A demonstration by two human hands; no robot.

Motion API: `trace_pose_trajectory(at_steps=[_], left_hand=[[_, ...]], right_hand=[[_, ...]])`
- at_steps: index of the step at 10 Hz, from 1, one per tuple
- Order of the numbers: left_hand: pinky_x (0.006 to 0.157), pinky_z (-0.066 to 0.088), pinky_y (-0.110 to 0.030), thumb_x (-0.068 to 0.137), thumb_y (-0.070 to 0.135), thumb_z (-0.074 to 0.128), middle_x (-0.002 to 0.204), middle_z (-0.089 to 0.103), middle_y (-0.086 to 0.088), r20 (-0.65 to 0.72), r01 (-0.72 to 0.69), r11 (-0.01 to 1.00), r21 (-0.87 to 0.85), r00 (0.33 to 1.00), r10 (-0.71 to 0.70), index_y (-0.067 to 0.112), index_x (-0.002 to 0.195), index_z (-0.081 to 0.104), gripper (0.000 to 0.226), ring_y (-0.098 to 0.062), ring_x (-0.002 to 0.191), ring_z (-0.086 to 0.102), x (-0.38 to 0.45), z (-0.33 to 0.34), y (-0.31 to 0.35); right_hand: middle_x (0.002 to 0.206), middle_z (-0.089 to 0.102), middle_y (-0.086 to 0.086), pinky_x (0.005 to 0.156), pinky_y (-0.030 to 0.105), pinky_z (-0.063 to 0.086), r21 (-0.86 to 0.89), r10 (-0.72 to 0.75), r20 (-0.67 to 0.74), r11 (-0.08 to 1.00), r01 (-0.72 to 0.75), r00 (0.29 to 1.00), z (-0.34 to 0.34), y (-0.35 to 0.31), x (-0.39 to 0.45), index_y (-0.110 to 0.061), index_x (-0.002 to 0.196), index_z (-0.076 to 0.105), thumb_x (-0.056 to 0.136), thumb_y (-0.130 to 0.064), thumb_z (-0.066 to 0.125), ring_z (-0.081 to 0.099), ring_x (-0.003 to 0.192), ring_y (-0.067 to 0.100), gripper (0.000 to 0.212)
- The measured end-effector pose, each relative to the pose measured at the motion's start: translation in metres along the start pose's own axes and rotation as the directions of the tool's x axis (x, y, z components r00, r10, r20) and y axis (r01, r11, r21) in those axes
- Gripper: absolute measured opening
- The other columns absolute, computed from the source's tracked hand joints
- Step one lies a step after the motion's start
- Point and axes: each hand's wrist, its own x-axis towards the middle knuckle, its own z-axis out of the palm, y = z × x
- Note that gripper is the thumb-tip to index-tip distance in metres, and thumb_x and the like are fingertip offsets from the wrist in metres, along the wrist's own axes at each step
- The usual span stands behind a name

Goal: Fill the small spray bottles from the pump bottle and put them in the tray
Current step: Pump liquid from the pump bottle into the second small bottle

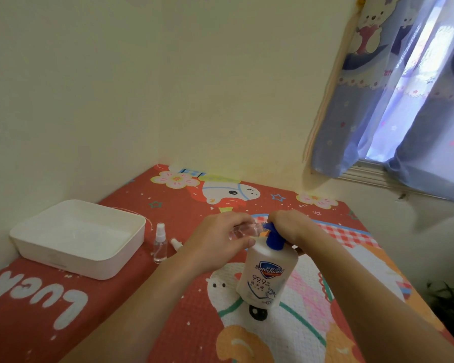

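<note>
Right now my left hand point(222, 235) grips a small clear spray bottle point(243, 231), tilted against the blue spout of the pump bottle point(269, 273) mid-worktop. My right hand point(290, 225) curls over the pump head. Soap could miss if the mouth slips off the spout. Whether they truly meet is hidden. Another small bottle point(160, 243) stands near the white tray point(76, 238), far left.

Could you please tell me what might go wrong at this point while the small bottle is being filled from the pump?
1. The left hand holds the small clear bottle tilted at the blue pump; its narrow mouth could miss the nozzle, and soap might spill onto the patterned cloth.
2. The right hand pressing the pump could tip the pump bottle.
</note>
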Motion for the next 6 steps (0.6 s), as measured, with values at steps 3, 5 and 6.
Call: trace_pose_trajectory(at_steps=[3,5,6], left_hand=[[0.078,0.041,-0.013,0.084,0.029,0.071,0.105,0.066,0.017,0.008,-0.029,1.000,0.003,1.000,0.029,0.028,0.115,0.065,0.031,0.000,0.093,0.058,0.003,-0.005,0.005],[0.079,0.043,-0.017,0.085,0.029,0.071,0.102,0.063,0.019,0.003,-0.049,0.999,0.022,0.999,0.049,0.027,0.114,0.066,0.030,-0.002,0.092,0.058,0.006,-0.009,0.009],[0.082,0.045,-0.022,0.085,0.029,0.071,0.105,0.065,0.015,-0.001,-0.051,0.998,0.036,0.999,0.051,0.026,0.115,0.066,0.031,-0.005,0.095,0.058,0.005,-0.009,0.007]], right_hand=[[0.105,0.065,0.015,0.074,0.040,0.053,0.095,0.073,0.195,0.991,-0.092,0.978,-0.017,-0.004,-0.015,-0.010,0.106,0.057,0.093,-0.054,0.035,0.067,0.090,0.033,0.051],[0.099,0.064,0.012,0.070,0.037,0.052,0.078,0.081,0.221,0.992,-0.101,0.972,-0.018,-0.004,-0.014,-0.011,0.108,0.058,0.090,-0.062,0.035,0.066,0.085,0.030,0.059],[0.102,0.063,0.014,0.076,0.040,0.053,0.108,0.089,0.177,0.988,-0.110,0.980,-0.011,-0.005,-0.014,-0.009,0.108,0.055,0.094,-0.047,0.040,0.063,0.083,0.031,0.043]])
